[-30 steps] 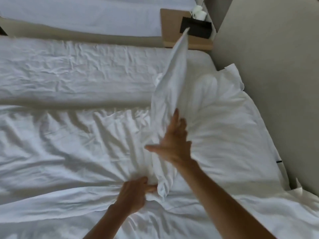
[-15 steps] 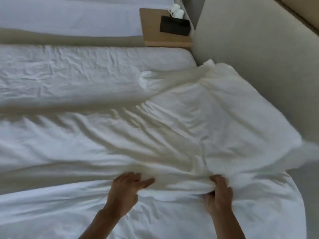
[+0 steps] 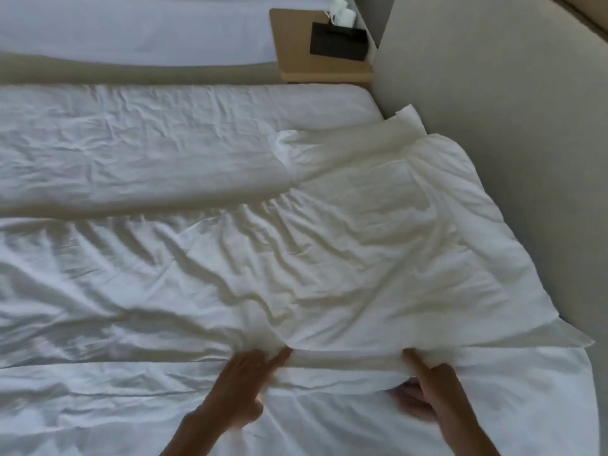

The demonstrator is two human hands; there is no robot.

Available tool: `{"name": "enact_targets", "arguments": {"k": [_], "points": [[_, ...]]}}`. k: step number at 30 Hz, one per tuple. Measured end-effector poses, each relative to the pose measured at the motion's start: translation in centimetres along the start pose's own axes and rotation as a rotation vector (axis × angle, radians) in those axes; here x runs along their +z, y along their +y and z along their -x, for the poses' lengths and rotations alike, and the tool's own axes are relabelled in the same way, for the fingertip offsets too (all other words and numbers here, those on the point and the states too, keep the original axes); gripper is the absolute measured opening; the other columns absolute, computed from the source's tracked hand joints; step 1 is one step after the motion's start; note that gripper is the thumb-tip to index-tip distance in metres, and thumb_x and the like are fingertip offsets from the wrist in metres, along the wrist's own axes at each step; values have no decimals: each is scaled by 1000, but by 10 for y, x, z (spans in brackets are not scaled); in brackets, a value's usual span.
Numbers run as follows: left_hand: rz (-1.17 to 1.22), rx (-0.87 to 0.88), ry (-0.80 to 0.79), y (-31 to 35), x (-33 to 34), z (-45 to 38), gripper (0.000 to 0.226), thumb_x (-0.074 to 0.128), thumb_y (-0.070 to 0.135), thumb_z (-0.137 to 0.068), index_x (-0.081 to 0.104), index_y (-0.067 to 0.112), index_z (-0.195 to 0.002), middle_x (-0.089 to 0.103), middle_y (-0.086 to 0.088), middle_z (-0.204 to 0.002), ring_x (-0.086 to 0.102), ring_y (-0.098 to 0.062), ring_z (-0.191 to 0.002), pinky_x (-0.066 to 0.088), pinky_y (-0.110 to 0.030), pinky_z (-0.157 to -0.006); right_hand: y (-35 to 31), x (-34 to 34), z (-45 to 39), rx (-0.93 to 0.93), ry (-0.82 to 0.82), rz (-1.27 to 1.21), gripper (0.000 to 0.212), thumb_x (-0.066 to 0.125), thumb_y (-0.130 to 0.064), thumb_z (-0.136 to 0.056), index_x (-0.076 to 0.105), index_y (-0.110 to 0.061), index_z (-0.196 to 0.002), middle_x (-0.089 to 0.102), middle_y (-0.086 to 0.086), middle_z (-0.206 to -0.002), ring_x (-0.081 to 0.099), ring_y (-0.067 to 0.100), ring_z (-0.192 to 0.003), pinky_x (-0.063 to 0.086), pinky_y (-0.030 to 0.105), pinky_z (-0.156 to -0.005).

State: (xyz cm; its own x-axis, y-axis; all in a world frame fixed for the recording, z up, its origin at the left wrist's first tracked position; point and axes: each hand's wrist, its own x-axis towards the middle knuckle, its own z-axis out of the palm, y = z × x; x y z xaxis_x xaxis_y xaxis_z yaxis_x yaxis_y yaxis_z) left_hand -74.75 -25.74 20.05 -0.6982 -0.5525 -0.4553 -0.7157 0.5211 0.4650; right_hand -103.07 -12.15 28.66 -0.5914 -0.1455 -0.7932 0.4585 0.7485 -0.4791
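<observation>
A white duvet (image 3: 378, 245) lies crumpled over the near half of the bed, its folded-over layer spread toward the wall on the right. My left hand (image 3: 243, 386) lies at the near fold of that layer with fingers stretched out, touching the fabric; it is motion-blurred. My right hand (image 3: 427, 390) grips the same fold further right, one finger on top and the others curled beneath the edge. The hands are about a forearm's length apart.
The wrinkled white bed sheet (image 3: 131, 153) shows beyond the duvet. A wooden nightstand (image 3: 296, 47) at the back holds a black box (image 3: 339, 44) and white cups (image 3: 342, 13). A grey wall (image 3: 510, 126) runs along the right. A second bed (image 3: 131, 28) lies behind.
The cloth that stood raised in the middle has dropped and spread flat to the right. My right hand came down to the near fold and took hold of it; my left hand let go and opened.
</observation>
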Motion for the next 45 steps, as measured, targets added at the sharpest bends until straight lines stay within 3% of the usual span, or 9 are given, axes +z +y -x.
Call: {"name": "enact_targets", "arguments": {"k": [2,6,12,16,27,33,37,41,45], "points": [[145,-14,-256,-14,-28,-17,89,64,13,-61,44,67,-129,61,12,-98,61,-10,-97,42,-21,-96,-36,-10,-3,89,-171,491,51,66,-47,-87,66,4,-80,73,27,-75,69,30,-55,55,31,-58],[239,-220,252,-63,-110,-80,36,47,27,-71,75,32,-92,72,0,-96,68,-18,-94,51,-26,-82,-155,-6,-1,-58,-269,1114,57,63,-55,-89,72,1,-86,76,15,-75,72,22,-59,47,22,-56],[71,-372,414,-123,-174,-170,52,59,23,-92,47,20,-142,34,-9,-150,48,-31,-130,42,-41,-105,-280,95,-69,-955,280,1131,46,59,-50,-89,58,-15,-119,59,12,-125,64,36,-103,52,42,-84],[137,-439,335,-142,-175,-210,69,57,43,-95,25,22,-153,27,-4,-156,61,-34,-115,47,-40,-101,-296,128,-127,-1124,109,1309,83,58,-57,-87,13,-32,-153,3,-12,-162,45,32,-134,41,47,-104],[-35,-547,638,-120,-207,-227,40,57,35,-94,44,7,-119,48,-25,-119,54,-51,-106,46,-49,-79,-324,103,-157,-1342,569,1296,48,61,-41,-93,37,-7,-118,50,25,-108,61,47,-85,43,47,-62],[338,-597,787,-99,-151,-228,46,53,21,-96,38,11,-138,28,-21,-141,58,-46,-100,46,-48,-85,-274,129,-160,-1229,409,1022,55,61,-19,-92,33,-9,-138,25,19,-147,56,48,-98,52,55,-84],[220,-272,925,-26,-81,-182,45,41,37,-99,46,29,-143,35,-9,-149,53,-33,-125,48,-50,-96,-183,142,-86,-1452,481,1097,52,47,-41,-98,38,-23,-146,27,13,-159,40,43,-135,26,68,-107],[121,-72,731,74,23,-102,47,29,41,-103,39,35,-148,35,7,-157,30,-13,-146,32,-48,-113,-64,108,-69,-1590,277,1336,48,43,-47,-99,49,-32,-144,31,2,-161,30,25,-148,14,69,-114],[0,-90,570,59,65,-110,51,29,38,-103,23,39,-153,16,9,-164,15,-13,-151,24,-47,-118,-60,47,-118,-1589,474,1251,48,52,-44,-98,49,-32,-144,36,1,-158,32,21,-147,25,62,-114]]}}
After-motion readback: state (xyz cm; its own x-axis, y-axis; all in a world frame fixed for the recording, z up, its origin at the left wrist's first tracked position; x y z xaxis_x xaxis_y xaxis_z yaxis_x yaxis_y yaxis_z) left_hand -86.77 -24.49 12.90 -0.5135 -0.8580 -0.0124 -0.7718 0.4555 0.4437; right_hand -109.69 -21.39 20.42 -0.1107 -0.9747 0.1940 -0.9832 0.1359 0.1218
